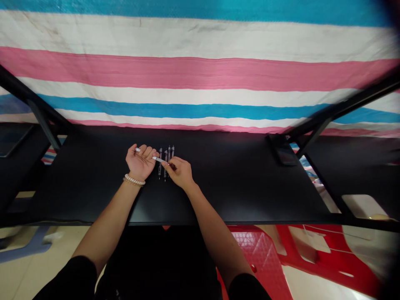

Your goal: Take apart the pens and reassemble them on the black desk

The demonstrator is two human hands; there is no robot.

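My left hand [142,162] is palm up over the black table, its fingers apart and slightly curled. A small white piece [137,149] shows at its thumb tip; whether it is held is unclear. My right hand [180,171] is closed on a slim tool with a light, flat tip [158,159] that points left and reaches the fingertips of my left hand. The tool's dark end lies within my right fingers. Between and behind my hands, several clear pens [160,162] lie side by side on the table, partly hidden by my right hand.
The black table [243,179] has dark metal supports on both sides. A dark phone-like object [283,150] lies at its right rear. Striped cloth [200,73] hangs behind. Below the front edge stand red plastic stools [258,250].
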